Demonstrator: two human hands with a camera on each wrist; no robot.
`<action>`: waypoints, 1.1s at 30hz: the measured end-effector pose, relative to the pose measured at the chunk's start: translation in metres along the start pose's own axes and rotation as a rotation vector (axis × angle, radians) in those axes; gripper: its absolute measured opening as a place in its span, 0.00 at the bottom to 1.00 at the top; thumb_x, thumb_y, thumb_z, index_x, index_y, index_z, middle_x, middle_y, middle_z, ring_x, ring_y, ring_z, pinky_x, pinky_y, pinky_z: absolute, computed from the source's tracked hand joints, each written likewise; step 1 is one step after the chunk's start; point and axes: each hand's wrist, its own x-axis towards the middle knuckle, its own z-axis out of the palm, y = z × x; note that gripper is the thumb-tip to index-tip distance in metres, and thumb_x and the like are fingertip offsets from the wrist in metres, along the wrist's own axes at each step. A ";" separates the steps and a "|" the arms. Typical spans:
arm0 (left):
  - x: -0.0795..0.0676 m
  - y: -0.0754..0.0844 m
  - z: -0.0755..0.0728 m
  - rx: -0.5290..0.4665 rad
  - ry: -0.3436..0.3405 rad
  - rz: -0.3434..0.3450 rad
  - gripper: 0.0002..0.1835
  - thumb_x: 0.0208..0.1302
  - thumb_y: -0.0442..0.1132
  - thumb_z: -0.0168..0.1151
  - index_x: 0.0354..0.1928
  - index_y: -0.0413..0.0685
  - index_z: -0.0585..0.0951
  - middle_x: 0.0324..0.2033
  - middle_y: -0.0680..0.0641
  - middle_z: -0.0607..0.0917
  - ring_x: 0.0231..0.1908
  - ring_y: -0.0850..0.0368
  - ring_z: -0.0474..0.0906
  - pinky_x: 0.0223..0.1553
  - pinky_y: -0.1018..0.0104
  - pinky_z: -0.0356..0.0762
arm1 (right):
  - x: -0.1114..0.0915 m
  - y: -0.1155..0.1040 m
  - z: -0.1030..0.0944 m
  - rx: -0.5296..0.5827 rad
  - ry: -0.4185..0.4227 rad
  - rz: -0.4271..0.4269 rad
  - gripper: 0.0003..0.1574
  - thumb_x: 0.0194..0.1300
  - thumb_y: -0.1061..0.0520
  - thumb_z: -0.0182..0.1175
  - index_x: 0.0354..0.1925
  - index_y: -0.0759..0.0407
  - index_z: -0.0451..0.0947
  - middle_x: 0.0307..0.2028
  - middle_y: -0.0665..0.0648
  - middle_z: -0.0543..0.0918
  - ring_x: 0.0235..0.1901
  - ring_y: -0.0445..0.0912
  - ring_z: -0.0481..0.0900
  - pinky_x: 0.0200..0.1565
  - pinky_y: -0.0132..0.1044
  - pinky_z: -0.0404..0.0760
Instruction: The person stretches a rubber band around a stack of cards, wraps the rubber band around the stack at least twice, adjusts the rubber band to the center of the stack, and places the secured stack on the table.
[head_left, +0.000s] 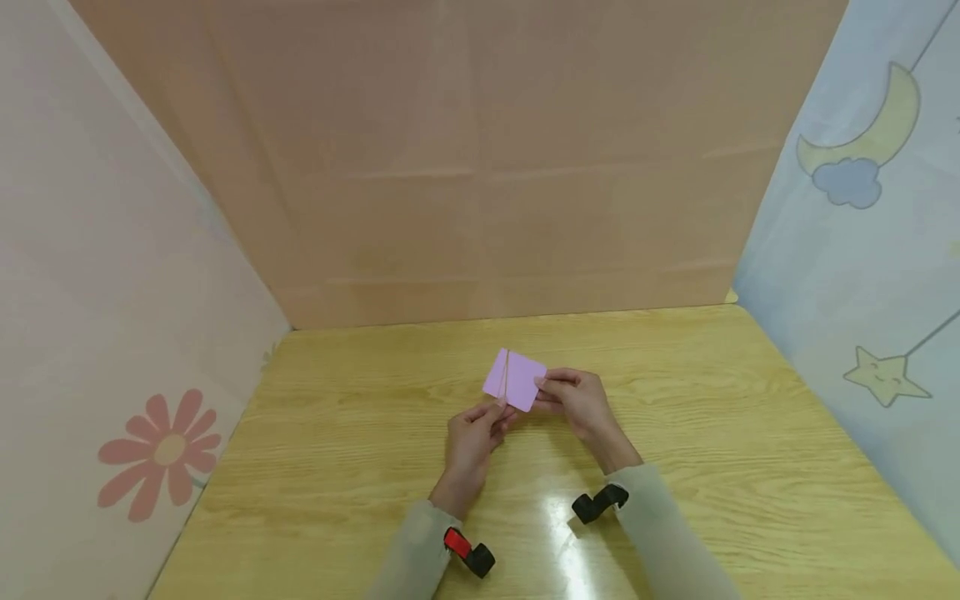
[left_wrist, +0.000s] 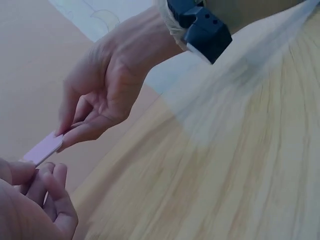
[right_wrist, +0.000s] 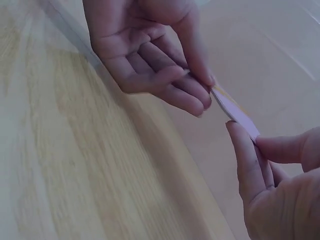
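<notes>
A thin stack of pink-purple square cards [head_left: 527,382] is held up over the table in the head view. A narrow brownish rubber band [head_left: 506,379] runs across it, left of its middle, in two strands. My left hand [head_left: 470,442] pinches the near edge between thumb and fingers, right where the band crosses. The right-hand corner is pinched by my right hand [head_left: 587,407], thumb on top and fingers underneath. Seen edge-on in the right wrist view, the stack [right_wrist: 244,120] is thin, and the band [right_wrist: 231,98] looks yellow-orange along its upper face.
Beneath both hands lies a wood-grain table [head_left: 337,467]. A brown panel [head_left: 480,167] rises at its back edge. A pale wall with a flower [head_left: 168,450] stands on the left, and one with a moon [head_left: 896,117] on the right. Each wrist carries a small black camera [head_left: 600,502].
</notes>
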 end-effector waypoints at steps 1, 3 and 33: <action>-0.001 0.000 0.000 0.000 -0.010 -0.007 0.14 0.69 0.40 0.73 0.49 0.36 0.88 0.35 0.48 0.94 0.35 0.62 0.90 0.36 0.73 0.83 | -0.001 0.000 0.001 0.003 0.003 0.000 0.18 0.72 0.68 0.63 0.57 0.78 0.76 0.36 0.55 0.85 0.33 0.44 0.89 0.43 0.39 0.92; -0.001 0.001 -0.001 -0.001 -0.026 -0.016 0.15 0.69 0.41 0.73 0.49 0.36 0.89 0.35 0.48 0.94 0.35 0.62 0.90 0.36 0.73 0.83 | -0.003 -0.001 0.002 0.007 0.003 0.000 0.19 0.72 0.68 0.63 0.57 0.79 0.76 0.36 0.55 0.86 0.33 0.44 0.89 0.43 0.39 0.92; 0.004 0.005 -0.009 0.097 -0.098 -0.075 0.12 0.69 0.42 0.72 0.46 0.42 0.91 0.35 0.51 0.94 0.35 0.64 0.87 0.32 0.72 0.77 | -0.004 -0.006 0.000 -0.037 -0.036 -0.025 0.23 0.73 0.68 0.63 0.60 0.82 0.73 0.32 0.54 0.87 0.30 0.42 0.89 0.38 0.35 0.91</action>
